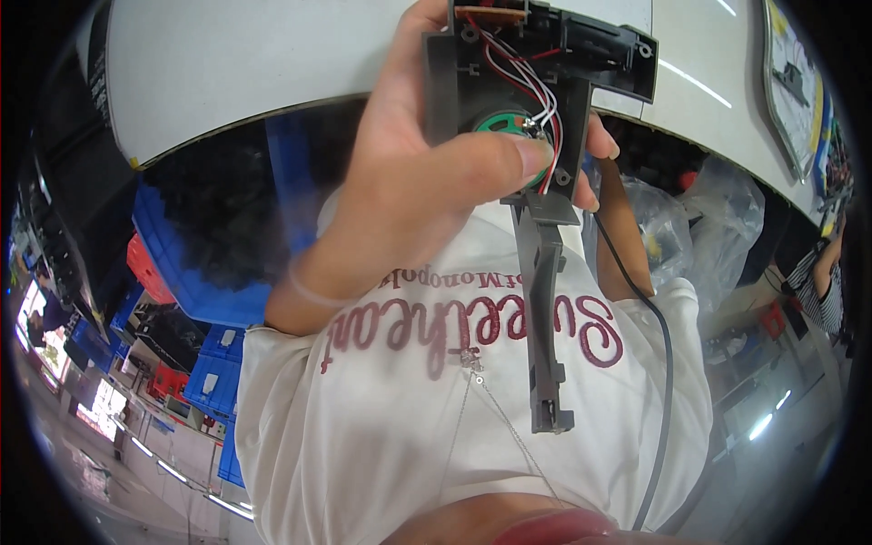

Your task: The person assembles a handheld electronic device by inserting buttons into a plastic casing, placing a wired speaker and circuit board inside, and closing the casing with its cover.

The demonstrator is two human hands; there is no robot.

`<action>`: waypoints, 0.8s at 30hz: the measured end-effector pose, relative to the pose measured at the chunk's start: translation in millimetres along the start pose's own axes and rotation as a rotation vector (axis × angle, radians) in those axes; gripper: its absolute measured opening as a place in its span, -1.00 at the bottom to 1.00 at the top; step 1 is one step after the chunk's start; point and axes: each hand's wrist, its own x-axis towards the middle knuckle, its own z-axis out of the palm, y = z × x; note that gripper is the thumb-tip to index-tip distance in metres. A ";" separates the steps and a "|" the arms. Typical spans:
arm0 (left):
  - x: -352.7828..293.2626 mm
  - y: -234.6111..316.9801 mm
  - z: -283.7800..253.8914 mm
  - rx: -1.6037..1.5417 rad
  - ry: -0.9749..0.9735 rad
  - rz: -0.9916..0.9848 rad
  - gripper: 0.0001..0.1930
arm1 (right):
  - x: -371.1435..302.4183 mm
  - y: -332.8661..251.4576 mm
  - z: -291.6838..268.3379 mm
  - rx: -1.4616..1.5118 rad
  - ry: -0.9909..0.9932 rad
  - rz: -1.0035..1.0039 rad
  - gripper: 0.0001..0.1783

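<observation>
My left hand (pixel 413 177) is closed around a dark grey plastic housing (pixel 572 100), raised in front of my chest. Its thumb presses on a round green-rimmed speaker (pixel 501 122) inside the housing. Red, white and black wires (pixel 536 77) run from a small brownish board (pixel 490 15) at the top down past the speaker. A long narrow grey plastic arm (pixel 543 318) hangs from the housing's lower end. Fingertips show at the housing's right edge, seemingly wrapped round from behind. My right forearm (pixel 624 241) reaches up behind the housing; the right hand's fingers cannot be told apart there.
A white worktable (pixel 245 54) spans the top. At left stands a blue crate (pixel 204 291) with black parts; blue bins (pixel 213 372) are stacked below it. Clear plastic bags (pixel 727 204) lie at right. A black cable (pixel 668 381) hangs beside me. Another person's striped sleeve (pixel 822 295) shows far right.
</observation>
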 end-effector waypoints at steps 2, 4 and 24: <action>-3.9 -3.1 -1.0 -0.037 0.004 0.056 -0.22 | -13.3 -40.2 -5.8 -0.331 0.425 -0.103 -0.42; -14.0 -2.9 3.9 -0.072 0.070 0.104 -0.20 | -28.6 -78.5 -93.0 -0.011 -0.033 0.094 -0.45; -8.4 18.0 4.4 0.011 0.179 -0.026 -0.35 | -314.5 -124.5 -457.0 0.642 -0.195 -0.564 -0.52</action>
